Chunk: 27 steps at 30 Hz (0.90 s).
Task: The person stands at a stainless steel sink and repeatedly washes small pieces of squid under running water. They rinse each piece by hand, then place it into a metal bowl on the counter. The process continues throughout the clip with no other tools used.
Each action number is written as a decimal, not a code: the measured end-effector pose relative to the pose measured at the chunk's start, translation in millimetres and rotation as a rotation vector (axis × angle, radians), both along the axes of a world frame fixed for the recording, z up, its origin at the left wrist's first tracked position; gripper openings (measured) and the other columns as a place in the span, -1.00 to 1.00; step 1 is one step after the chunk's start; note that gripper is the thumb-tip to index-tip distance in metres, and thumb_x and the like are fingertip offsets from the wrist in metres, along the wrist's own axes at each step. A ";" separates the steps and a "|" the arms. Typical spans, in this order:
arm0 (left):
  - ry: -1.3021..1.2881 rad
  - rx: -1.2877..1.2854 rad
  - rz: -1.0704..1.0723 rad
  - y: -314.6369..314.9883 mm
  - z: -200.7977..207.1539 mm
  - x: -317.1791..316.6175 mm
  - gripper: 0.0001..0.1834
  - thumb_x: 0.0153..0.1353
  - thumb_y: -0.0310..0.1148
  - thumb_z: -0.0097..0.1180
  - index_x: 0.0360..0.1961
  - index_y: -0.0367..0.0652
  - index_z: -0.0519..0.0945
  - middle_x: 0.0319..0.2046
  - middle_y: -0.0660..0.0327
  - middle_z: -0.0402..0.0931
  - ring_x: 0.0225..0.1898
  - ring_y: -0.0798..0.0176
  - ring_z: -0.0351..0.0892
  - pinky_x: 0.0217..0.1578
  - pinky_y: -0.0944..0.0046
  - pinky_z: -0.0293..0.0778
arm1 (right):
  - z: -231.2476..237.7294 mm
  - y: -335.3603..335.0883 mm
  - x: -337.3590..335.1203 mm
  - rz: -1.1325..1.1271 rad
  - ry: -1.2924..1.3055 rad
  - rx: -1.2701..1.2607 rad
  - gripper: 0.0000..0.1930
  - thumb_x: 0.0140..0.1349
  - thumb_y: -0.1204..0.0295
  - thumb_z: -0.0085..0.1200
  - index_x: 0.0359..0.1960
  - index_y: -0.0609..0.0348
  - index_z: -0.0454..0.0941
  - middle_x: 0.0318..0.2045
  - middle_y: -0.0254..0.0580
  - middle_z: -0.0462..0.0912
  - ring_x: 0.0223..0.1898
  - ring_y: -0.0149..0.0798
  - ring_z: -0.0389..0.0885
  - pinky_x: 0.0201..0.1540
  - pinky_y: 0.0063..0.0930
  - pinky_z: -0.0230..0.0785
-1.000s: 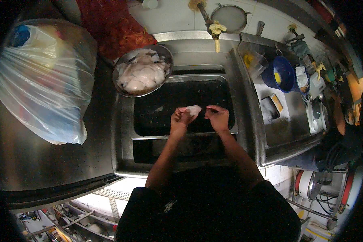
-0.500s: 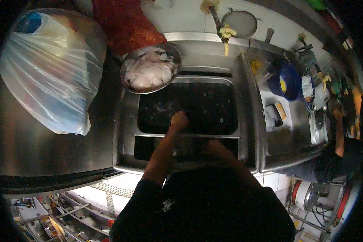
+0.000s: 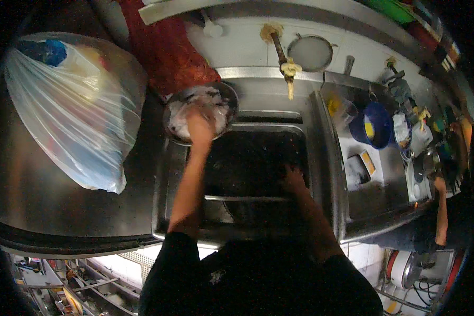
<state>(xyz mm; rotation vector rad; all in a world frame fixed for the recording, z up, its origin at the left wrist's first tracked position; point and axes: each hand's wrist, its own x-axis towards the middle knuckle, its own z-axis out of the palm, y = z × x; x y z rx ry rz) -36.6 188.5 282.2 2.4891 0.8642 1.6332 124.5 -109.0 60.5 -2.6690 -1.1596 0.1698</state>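
My left hand (image 3: 201,122) reaches into a round metal bowl (image 3: 233,100) heaped with pale, slippery raw pieces (image 3: 208,97), possibly squid. Motion smears its fingers, so I cannot tell whether they grip a piece. My right hand (image 3: 294,178) is over the right part of a rectangular metal pan (image 3: 247,198), its fingers apart and nothing visible in them. Dark liquid (image 3: 242,163) seems to fill the pan, which sits in a steel sink (image 3: 326,174). The bowl rests at the sink's far left corner.
A bulging translucent plastic bag (image 3: 84,116) lies on the steel counter (image 3: 63,210) at left. Behind the bowl stands a red mesh sack (image 3: 168,58). A tap (image 3: 289,73) hangs over the sink. On the right are a blue bucket (image 3: 371,126) and another person's arm (image 3: 441,210).
My left hand has gone from the dark pan up and left into the bowl. My right hand has moved forward over the pan from its near edge. The view has also shifted.
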 end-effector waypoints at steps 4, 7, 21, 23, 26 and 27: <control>0.303 -0.578 -0.355 -112.2 -68.4 4.7 -0.83 0.05 -0.30 0.11 -0.35 -0.13 0.56 -0.30 0.03 0.56 -0.25 -0.06 0.55 -0.19 0.01 0.45 | -62.2 8.5 -18.2 0.163 -0.116 -0.164 -0.65 -0.04 0.33 0.11 -0.18 0.18 0.60 -0.17 0.13 0.57 -0.03 0.06 0.50 0.10 -0.14 0.29; 0.750 -0.826 -0.320 -144.3 -176.8 -11.4 -0.66 0.08 -0.18 0.09 -0.15 -0.11 0.57 -0.18 -0.06 0.52 -0.13 -0.15 0.50 -0.10 -0.04 0.43 | -61.0 11.0 -25.2 0.443 0.085 -0.148 -0.67 -0.09 0.37 0.10 -0.23 0.20 0.61 -0.20 0.13 0.57 -0.12 0.06 0.54 0.00 -0.16 0.36; -0.062 -1.853 -0.964 -149.2 -147.6 -17.1 -0.58 0.21 -0.20 0.12 0.01 -0.22 0.44 -0.19 0.21 0.55 -0.16 0.28 0.53 -0.19 0.28 0.49 | 131.3 25.4 -23.4 0.387 1.081 0.537 -0.77 0.21 0.57 0.02 -0.08 0.18 0.44 -0.30 -0.28 0.58 -0.44 -0.46 0.49 -0.42 -0.55 0.33; -0.096 -1.827 -0.934 -147.4 -137.1 -23.2 -0.57 0.19 -0.20 0.16 -0.01 -0.24 0.44 -0.19 0.21 0.55 -0.17 0.29 0.53 -0.15 0.28 0.47 | 136.6 25.2 -22.9 0.247 1.193 0.564 -0.73 0.20 0.61 0.02 -0.06 0.18 0.44 -0.28 -0.24 0.59 -0.42 -0.46 0.49 -0.41 -0.55 0.34; -0.155 -1.869 -1.024 -150.7 -117.5 -27.6 -0.60 0.18 -0.17 0.15 -0.06 -0.21 0.47 -0.20 0.22 0.55 -0.20 0.29 0.52 -0.14 0.27 0.45 | 125.1 24.3 -17.2 0.367 1.091 0.576 -0.72 0.18 0.64 0.02 -0.06 0.18 0.46 -0.27 -0.23 0.58 -0.37 -0.44 0.50 -0.36 -0.55 0.37; -0.118 -1.900 -1.047 -150.5 -109.5 -28.8 -0.62 0.18 -0.16 0.13 -0.09 -0.19 0.49 -0.20 0.24 0.55 -0.20 0.29 0.51 -0.15 0.27 0.45 | 124.0 24.7 -17.3 0.442 0.997 0.576 -0.72 0.18 0.64 0.02 -0.05 0.18 0.46 -0.27 -0.23 0.58 -0.35 -0.43 0.51 -0.34 -0.54 0.38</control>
